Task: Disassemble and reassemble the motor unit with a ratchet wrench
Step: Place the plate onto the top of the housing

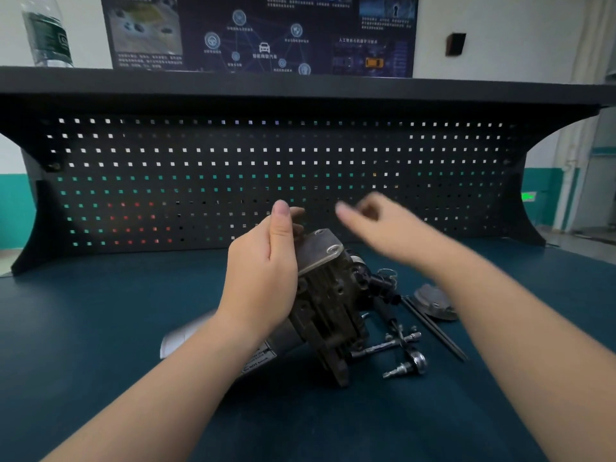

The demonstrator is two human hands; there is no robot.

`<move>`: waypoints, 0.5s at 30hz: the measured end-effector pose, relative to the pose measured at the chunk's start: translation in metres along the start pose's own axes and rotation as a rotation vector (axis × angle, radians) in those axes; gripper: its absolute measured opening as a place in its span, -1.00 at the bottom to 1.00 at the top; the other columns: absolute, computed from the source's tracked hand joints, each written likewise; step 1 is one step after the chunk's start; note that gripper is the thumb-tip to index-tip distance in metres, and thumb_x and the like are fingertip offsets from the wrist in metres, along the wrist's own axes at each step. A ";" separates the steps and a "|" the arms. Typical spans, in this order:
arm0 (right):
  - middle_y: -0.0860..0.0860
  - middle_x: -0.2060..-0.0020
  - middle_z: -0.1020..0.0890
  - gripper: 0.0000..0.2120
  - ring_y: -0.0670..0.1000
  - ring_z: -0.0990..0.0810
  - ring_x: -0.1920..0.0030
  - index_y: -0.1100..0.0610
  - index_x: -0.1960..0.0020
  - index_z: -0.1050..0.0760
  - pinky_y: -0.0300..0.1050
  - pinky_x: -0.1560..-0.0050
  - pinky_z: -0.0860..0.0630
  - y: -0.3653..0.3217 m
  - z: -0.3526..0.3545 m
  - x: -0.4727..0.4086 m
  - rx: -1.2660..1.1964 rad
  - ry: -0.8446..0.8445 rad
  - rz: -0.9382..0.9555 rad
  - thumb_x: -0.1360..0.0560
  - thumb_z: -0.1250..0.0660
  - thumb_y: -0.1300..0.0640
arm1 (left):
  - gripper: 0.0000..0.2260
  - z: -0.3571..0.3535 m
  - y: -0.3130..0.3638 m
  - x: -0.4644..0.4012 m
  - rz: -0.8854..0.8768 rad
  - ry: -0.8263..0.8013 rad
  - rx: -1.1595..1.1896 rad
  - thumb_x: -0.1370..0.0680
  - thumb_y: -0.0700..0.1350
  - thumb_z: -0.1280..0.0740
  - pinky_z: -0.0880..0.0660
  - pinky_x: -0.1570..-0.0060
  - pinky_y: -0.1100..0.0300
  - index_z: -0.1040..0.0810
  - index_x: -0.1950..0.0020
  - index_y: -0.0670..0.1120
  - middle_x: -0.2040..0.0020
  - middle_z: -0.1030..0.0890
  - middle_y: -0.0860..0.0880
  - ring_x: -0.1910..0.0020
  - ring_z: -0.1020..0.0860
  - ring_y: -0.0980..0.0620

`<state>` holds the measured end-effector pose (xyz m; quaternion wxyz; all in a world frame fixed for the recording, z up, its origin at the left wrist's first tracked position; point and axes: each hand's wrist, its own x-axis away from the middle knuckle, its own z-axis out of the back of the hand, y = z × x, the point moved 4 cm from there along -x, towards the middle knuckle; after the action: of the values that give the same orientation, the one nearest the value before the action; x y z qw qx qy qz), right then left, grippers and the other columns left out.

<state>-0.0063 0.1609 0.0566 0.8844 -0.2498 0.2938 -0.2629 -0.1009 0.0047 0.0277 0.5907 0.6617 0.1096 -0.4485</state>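
Now my left hand (263, 275) grips the motor unit (328, 305), tilted on the bench (100, 328). Right hand (370, 218) blurred above, grip unreadable. Unit looks heavy, rigid, greasy; hold the housing. Ratchet wrench (411, 360) lies beside.

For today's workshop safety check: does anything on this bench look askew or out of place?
Yes. The motor unit is tipped up on one end, steadied only by the left hand. Loose tools and parts lie scattered beside it, including the ratchet wrench. The right hand is blurred.
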 end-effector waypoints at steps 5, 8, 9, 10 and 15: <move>-0.45 -0.15 -0.42 -0.36 -0.56 -0.33 -0.13 -0.31 -0.32 -0.34 -0.52 -0.07 -0.34 -0.063 0.000 0.039 -0.015 -0.387 0.446 -0.28 -0.36 -0.41 | -0.64 0.003 0.004 -0.003 -0.051 0.031 -0.059 -0.59 0.14 0.03 -0.48 -0.06 -0.09 -0.51 -0.05 0.03 0.07 -0.61 0.05 0.00 -0.57 0.02; -0.37 -0.16 -0.54 -0.55 -0.41 -0.46 -0.15 -0.21 -0.25 -0.52 -0.42 -0.22 -0.38 -0.060 -0.016 0.039 0.040 -0.468 0.433 -0.38 -0.44 -0.21 | -0.65 0.003 0.003 -0.004 -0.055 0.039 -0.105 -0.64 0.10 0.02 -0.44 -0.08 -0.08 -0.48 -0.07 -0.04 0.06 -0.58 -0.02 -0.02 -0.53 -0.05; -0.34 -0.17 -0.55 -0.61 -0.37 -0.48 -0.16 -0.19 -0.21 -0.56 -0.38 -0.23 -0.39 -0.059 -0.018 0.038 0.030 -0.467 0.425 -0.39 -0.45 -0.16 | -0.68 0.003 0.003 -0.004 -0.044 0.046 -0.115 -0.67 0.07 0.01 -0.44 -0.06 -0.06 -0.47 -0.06 -0.05 0.07 -0.57 -0.03 -0.01 -0.52 -0.05; -0.33 -0.17 -0.56 -0.63 -0.36 -0.48 -0.15 -0.18 -0.18 -0.59 -0.39 -0.22 -0.39 -0.058 -0.017 0.037 0.025 -0.457 0.423 -0.38 -0.47 -0.12 | -0.69 0.003 0.003 -0.002 -0.033 0.056 -0.140 -0.67 0.06 0.01 -0.43 0.00 -0.03 -0.46 -0.03 -0.05 0.08 -0.56 -0.02 0.02 -0.52 -0.04; -0.33 -0.14 -0.56 -0.61 -0.37 -0.47 -0.14 -0.22 -0.14 -0.61 -0.46 -0.13 -0.37 -0.054 -0.013 0.029 0.043 -0.407 0.422 -0.32 -0.51 -0.14 | -0.57 0.004 0.002 0.002 0.012 0.072 -0.364 -0.59 0.23 0.13 -0.36 0.24 0.02 -0.37 0.14 0.00 0.27 -0.54 0.07 0.24 -0.49 0.06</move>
<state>-0.0118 0.0997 0.0681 0.9654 -0.2120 0.1500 -0.0236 -0.0998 -0.0005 0.0279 0.6991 0.5601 0.2062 -0.3938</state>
